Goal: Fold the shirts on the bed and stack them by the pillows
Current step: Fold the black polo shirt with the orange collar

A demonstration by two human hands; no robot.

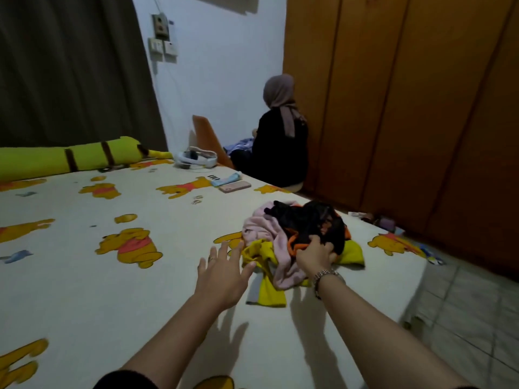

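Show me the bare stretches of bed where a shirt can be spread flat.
The widest free patch of sheet lies left of the left hand, running up toward the yellow bolster. The near strip between both forearms is bare too. It is crowded at the clothes pile, gripped by the right hand, and around the phone.

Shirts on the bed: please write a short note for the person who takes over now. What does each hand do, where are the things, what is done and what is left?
Right hand: grips the black and orange garment on top of the pile.
Left hand: open, fingers spread, just left of the pile, holds nothing.
Pile: pink garment and yellow garment lie crumpled under the black one, near the bed's right edge.
Done: nothing folded, no stack in view.
Left: fold every shirt, stack them by the pillows; the long yellow bolster lies at the far left.
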